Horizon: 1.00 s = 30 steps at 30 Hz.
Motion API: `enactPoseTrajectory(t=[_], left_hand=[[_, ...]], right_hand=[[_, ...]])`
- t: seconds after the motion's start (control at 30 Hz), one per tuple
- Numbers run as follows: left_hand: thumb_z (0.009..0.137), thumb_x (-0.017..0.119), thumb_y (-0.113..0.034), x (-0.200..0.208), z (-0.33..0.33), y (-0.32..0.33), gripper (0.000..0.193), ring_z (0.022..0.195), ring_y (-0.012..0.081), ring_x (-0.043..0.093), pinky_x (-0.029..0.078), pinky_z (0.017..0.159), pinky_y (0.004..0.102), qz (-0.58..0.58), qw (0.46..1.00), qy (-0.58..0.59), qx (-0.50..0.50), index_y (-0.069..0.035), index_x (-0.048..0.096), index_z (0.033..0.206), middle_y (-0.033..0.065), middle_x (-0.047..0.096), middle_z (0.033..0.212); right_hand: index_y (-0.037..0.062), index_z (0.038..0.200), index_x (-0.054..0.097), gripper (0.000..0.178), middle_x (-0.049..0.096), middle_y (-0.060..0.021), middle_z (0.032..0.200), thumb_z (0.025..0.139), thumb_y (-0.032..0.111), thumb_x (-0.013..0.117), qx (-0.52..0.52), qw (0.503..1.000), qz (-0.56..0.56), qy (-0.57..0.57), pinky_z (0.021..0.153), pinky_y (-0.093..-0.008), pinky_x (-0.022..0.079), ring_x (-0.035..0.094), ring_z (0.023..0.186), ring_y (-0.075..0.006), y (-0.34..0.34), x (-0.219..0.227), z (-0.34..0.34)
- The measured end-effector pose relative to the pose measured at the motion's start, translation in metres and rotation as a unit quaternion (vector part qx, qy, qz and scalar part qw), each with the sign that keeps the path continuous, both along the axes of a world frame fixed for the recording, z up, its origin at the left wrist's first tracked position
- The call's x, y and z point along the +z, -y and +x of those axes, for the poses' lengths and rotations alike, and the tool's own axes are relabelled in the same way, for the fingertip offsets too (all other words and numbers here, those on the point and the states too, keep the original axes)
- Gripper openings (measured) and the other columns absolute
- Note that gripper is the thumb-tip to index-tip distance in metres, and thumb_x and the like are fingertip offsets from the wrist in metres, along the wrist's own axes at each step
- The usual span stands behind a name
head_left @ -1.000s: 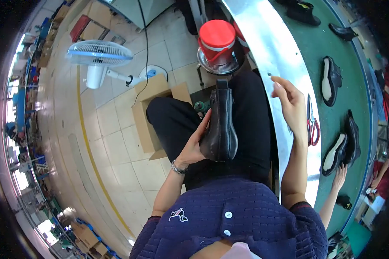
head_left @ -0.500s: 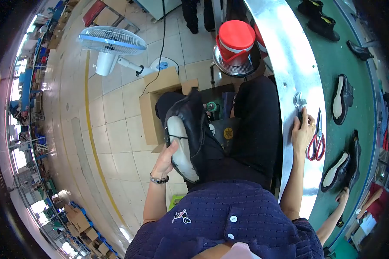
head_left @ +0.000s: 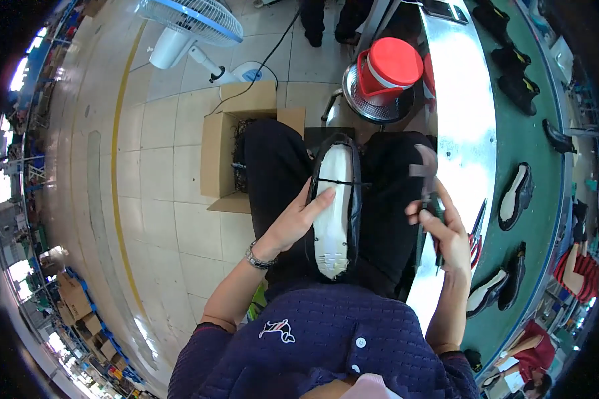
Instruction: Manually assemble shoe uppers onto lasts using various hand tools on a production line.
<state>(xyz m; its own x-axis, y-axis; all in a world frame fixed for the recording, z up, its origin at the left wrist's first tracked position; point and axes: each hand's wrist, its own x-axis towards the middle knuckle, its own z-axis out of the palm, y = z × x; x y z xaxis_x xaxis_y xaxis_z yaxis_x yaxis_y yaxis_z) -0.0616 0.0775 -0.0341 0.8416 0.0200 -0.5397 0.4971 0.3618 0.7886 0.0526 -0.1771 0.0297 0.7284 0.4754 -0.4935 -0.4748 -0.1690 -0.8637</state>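
Observation:
On my lap, a black shoe [head_left: 333, 226] lies with its whitish underside up and its toe pointing away from me. A thin dark cord crosses that underside, and small marks show near the end closest to me. My left hand [head_left: 298, 216] grips the shoe's left edge, thumb resting on the pale surface. To the right, above my right thigh, my right hand [head_left: 446, 229] is closed around a pair of pincers [head_left: 430, 199] with dark green handles. Their metal head is blurred. Red-handled scissors [head_left: 475, 243] lie on the metal ledge, partly hidden behind my right hand.
A shiny metal ledge [head_left: 462, 120] runs along my right. Beyond it, a green conveyor belt [head_left: 492, 266] carries several black shoes. An opened cardboard box [head_left: 219, 156] stands left of my legs. Ahead are a fan [head_left: 193, 30] and a red-lidded bucket [head_left: 391, 66] on a metal stool.
My right hand has picked the pincers up off the ledge and brought them left over my thigh. The shoe has moved right to between my thighs and now lies straighter, underside up.

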Motion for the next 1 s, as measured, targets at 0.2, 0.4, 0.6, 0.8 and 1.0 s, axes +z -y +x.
enactPoseTrajectory(t=[0.2,0.4,0.6,0.8,1.0], left_hand=[[0.094,0.061,-0.024,0.010,0.016,-0.004,0.053,0.112,0.0247,0.057,0.047,0.092,0.0317,0.395,0.902,0.166,0.055,-0.003,0.044,0.139,0.0164,0.051,0.134],[0.087,0.065,-0.013,0.010,0.039,-0.013,0.034,0.102,0.0315,0.063,0.051,0.086,0.0357,0.403,0.884,0.217,0.098,-0.001,0.061,0.119,0.0168,0.062,0.117],[0.089,0.061,-0.006,-0.005,0.041,-0.022,0.024,0.101,0.0305,0.067,0.053,0.084,0.0353,0.403,0.855,0.299,0.131,-0.001,0.066,0.113,0.0182,0.068,0.108],[0.089,0.059,0.000,-0.006,0.041,-0.029,0.025,0.105,0.0261,0.067,0.053,0.088,0.0334,0.405,0.850,0.328,0.081,-0.001,0.066,0.113,0.0158,0.068,0.114],[0.087,0.058,0.002,-0.005,0.034,-0.031,0.031,0.106,0.0279,0.065,0.054,0.086,0.0350,0.503,0.804,0.316,0.026,-0.003,0.064,0.117,0.0161,0.067,0.115]], right_hand=[[0.0032,0.150,0.026,0.060,0.063,-0.0152,0.116,0.097,0.013,0.053,0.190,0.976,0.033,-0.102,0.095,-0.0345,0.045,0.061,0.104,-0.0201,-0.063,0.033,0.005],[0.0030,0.151,0.019,0.062,0.061,-0.0098,0.100,0.098,0.009,0.051,0.209,0.973,-0.006,-0.101,0.081,-0.0299,0.049,0.061,0.088,-0.0162,-0.086,0.032,0.010],[0.0007,0.151,0.016,0.060,0.056,-0.0061,0.084,0.100,0.004,0.046,0.266,0.956,-0.094,0.077,0.067,-0.0274,0.049,0.057,0.070,-0.0133,-0.087,0.023,0.001],[0.0016,0.151,0.018,0.059,0.059,-0.0063,0.080,0.099,0.003,0.046,0.278,0.939,-0.146,0.140,0.067,-0.0283,0.050,0.060,0.068,-0.0142,-0.082,0.025,0.006],[0.0067,0.147,0.032,0.061,0.068,-0.0143,0.076,0.092,0.003,0.058,0.305,0.837,-0.249,0.379,0.067,-0.0371,0.055,0.071,0.073,-0.0269,-0.098,0.083,0.025]])
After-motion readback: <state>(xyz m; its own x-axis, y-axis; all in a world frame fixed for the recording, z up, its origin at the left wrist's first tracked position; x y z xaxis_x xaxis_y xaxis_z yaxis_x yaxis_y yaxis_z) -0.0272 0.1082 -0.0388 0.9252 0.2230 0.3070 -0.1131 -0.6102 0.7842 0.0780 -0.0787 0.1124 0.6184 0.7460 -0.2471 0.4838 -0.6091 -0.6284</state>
